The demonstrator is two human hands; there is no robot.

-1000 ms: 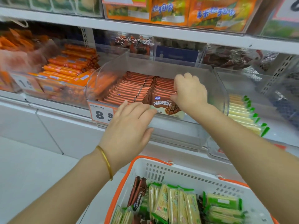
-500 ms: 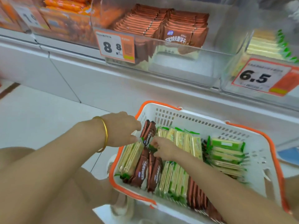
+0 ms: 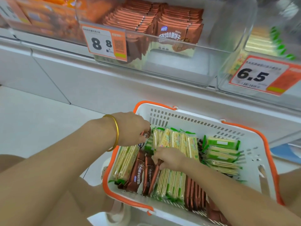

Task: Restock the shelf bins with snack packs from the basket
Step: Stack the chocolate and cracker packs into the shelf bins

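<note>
Nearest, under the right forearm, a row of brown packs stands on edge in the white basket with the orange rim. The right hand reaches down among the goods, its fingers curled and pinching the top end of a brown snack pack that stands on edge. Two more brown wrappers lean just left of that hand, and cream-and-green cracker packs lie just on its near side.

Beyond it and to its left, at the basket's far left corner, the left hand, a gold bangle on its wrist, has its fingers closed round the end of a second brown pack. Upright crackers stand just right of the left hand. A green-wrapped stack lies right of the right hand, apart from it.

Well beyond both hands, a clear shelf bin holds rows of matching brown stock and carries an 8.8 price tag. Right of it hangs a 6.5 price tag; left of it, orange packets show blurred
</note>
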